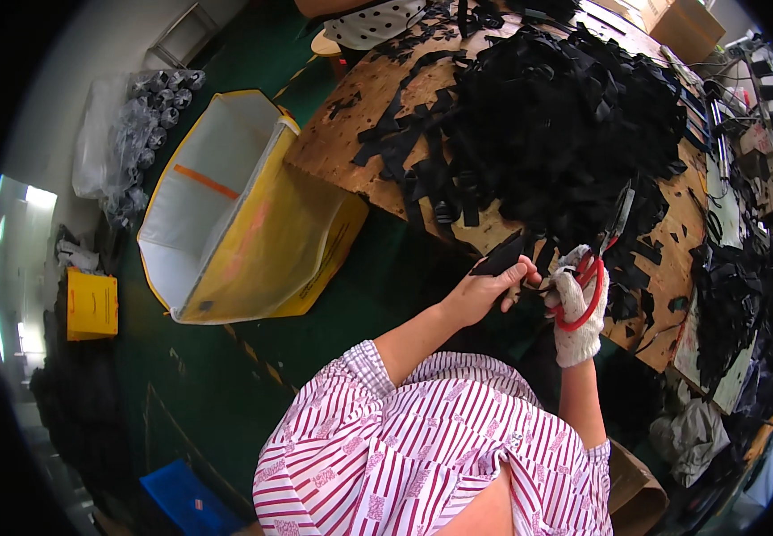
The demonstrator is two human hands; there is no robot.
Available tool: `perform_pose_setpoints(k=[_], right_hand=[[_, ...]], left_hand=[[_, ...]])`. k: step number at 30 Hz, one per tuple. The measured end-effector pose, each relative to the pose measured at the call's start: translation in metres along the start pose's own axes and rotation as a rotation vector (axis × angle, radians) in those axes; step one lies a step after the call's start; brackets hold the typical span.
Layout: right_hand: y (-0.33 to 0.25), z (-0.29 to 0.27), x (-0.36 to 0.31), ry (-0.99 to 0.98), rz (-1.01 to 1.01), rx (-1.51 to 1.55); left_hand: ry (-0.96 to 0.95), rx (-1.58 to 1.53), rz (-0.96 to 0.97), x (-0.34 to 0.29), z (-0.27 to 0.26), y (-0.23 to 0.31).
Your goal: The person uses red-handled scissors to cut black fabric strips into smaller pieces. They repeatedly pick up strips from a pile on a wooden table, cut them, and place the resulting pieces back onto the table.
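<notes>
My left hand (478,297) is bare and closed on a black fabric strap (501,255), pinched between thumb and fingers in front of the table's near edge. A white knitted glove covers my right hand (572,308), which grips red-handled scissors (597,299). Their metal blades point away from me, over the tabletop. My right fingertips are close to the left ones; whether they also touch the strap is too small to tell. Beyond both hands, a large tangled heap of black straps (565,116) lies on the wooden table (337,147), with some ends hanging off the edge.
Left of the table stands a big open yellow bag (270,232) on the green floor (190,375). A yellow box (92,305) and clear plastic-wrapped goods (123,138) are farther left. Another person in polka-dot clothing (376,22) is at the table's far left. More black strips (727,313) lie right.
</notes>
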State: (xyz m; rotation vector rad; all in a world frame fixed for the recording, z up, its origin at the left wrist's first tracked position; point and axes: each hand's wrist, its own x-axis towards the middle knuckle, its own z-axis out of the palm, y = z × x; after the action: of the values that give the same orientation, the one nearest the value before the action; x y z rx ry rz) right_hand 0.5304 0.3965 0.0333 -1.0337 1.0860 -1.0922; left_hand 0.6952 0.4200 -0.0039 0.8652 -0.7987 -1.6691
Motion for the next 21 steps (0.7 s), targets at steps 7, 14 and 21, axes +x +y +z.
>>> perform_pose_setpoints(k=[7, 14, 21], right_hand=[[0.006, 0.01, -0.001, -0.023, -0.026, -0.069], [0.018, 0.004, -0.015, 0.103, -0.076, -0.041], [0.046, -0.041, -0.054, -0.065, 0.203, -0.219]], left_hand=[[-0.179, 0.228, -0.175, -0.002, -0.004, -0.006], [0.106, 0.159, -0.132, -0.01, -0.014, 0.001], [0.308, 0.063, 0.001, -0.009, -0.028, 0.0]])
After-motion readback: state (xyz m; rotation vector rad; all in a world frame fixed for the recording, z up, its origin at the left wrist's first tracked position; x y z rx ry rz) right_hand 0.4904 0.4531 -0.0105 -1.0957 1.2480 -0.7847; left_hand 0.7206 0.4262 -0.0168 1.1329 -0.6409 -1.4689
